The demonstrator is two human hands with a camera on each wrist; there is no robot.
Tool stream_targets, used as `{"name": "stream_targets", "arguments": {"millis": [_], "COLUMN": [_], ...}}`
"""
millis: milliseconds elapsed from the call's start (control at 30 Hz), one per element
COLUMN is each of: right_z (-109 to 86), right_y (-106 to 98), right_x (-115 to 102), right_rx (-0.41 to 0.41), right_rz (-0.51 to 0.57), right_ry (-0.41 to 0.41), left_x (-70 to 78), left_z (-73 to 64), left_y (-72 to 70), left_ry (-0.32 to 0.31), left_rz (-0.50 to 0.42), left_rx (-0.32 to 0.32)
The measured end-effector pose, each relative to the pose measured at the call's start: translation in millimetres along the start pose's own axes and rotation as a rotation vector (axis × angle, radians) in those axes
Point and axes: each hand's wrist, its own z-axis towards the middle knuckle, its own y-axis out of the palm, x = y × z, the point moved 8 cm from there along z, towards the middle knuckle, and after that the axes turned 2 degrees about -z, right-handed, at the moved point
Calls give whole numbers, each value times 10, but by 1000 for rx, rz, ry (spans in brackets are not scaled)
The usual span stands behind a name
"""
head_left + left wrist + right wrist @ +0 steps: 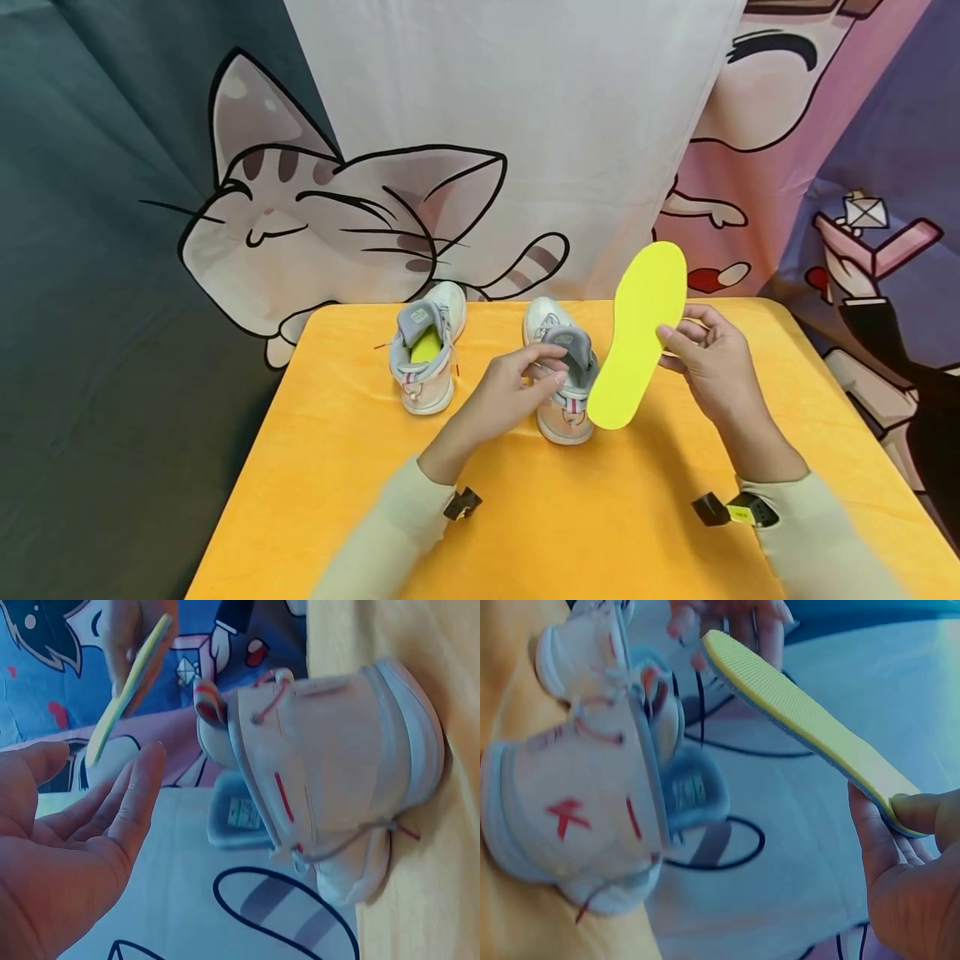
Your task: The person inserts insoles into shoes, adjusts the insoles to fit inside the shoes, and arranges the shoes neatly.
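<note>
Plainly, the yellow insole (pixel 637 333) hung in the air just beside the right-side sneaker (pixel 567 423), raised above the table (pixel 600 542). The person's right hand (pixel 716 358) grasped it in a pinch, thumb over the yellow face near one long edge and fingers behind, on the blue-grey underside. Such an edge grip was probably chosen because it kept the thin sole stiff and left most of its length uncovered. Its long axis slanted, in the head view, from upper right to lower left, the broad forefoot end up and away from the person, the narrower heel end down toward the back of that shoe. The left hand (pixel 517 392) held nothing; its fingers hung loosely extended by the shoe's collar, and the left wrist view showed space between them and the upper. Perhaps it was kept there to be near both shoe and sole. Grey lining, with no yellow visible, showed in the right-side sneaker's mouth, whereas another insole (pixel 426 347) lay inside the left-side sneaker (pixel 429 393). Both shoes stood upright, toes away from the person, apparently set so that their openings faced the wearer. Behind them hung a cartoon-printed backdrop (pixel 600 108).
</note>
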Motion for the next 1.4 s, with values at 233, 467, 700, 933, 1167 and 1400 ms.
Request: {"name": "stream_targets", "arguments": {"millis": [233,467,700,933,1167,1400], "right_z": [-38,-60,-69,-67,-75,-76], "right_y": [283,449,530,572,585,605], "right_x": [3,53,87,107,122,139], "right_rx": [-17,-22,-47,-74,-86,-98], "right_rz": [-110,-186,-202,-212,-246,-269], "right_ry": [-27,-38,-50,-61,-71,-70], "left_x": [44,88,85,64,24,4], "left_z": [25,35,1,-24,-37,-47], "left_y": [77,78,58,57,78,79], "left_ry": [-8,18,51,53,40,50], "left_rz": [-56,-23,-14,-21,-32,-17], "left_rx": [17,63,86,78,45,57]}}
